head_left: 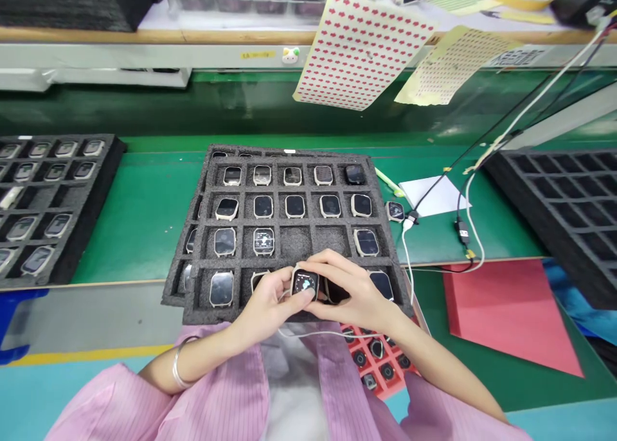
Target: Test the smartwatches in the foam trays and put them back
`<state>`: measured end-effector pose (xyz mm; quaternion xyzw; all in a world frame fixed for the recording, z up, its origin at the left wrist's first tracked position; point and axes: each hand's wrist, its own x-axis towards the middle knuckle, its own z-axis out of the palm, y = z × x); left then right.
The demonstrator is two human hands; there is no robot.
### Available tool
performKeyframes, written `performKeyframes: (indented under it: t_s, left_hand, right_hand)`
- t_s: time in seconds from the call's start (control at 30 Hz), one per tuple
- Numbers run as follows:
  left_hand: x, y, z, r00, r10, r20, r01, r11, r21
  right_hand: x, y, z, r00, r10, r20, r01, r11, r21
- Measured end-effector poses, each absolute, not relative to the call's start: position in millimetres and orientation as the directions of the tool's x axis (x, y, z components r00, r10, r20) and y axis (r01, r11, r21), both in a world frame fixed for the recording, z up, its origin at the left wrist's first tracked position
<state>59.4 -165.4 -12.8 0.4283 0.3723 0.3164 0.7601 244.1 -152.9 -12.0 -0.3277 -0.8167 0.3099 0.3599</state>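
Observation:
A smartwatch case [304, 283] without a strap, its screen lit, is held between both hands over the front rows of a black foam tray [289, 254]. My left hand [272, 296] grips its left side, with the thumb near the screen's lower edge. My right hand [354, 287] closes on it from the right, fingers along the top and thumb below. From the hands a white cable [332, 333] runs in a loop to the right. Several more watch cases, such as a lit one [263, 242], sit in the tray's pockets; my hands cover some front pockets.
Another foam tray of watches [87, 222] lies left; a black compartment tray [569, 203] stands right. Nearby are a loose watch [395, 211], white paper [434, 193], cables [475, 235] and a red sheet [506, 319]. Sticker sheets [361, 49] hang from the shelf. A red tray [385, 389] sits below.

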Motion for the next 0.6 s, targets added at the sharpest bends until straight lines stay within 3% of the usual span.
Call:
performKeyframes:
  t_s: [0.37,0.6]
  left_hand:
    - [61,-165,-14,0.521,0.789,-0.327,-0.162,0.467,0.869]
    - [62,-166,-11,0.521,0.789,-0.325,-0.127,0.448,0.885]
  right_hand:
    - [246,-155,-10,-0.527,0.785,0.326,0.307,0.533,-0.788]
    - [248,-158,3,-0.561,0.805,0.194,0.459,0.497,-0.737]
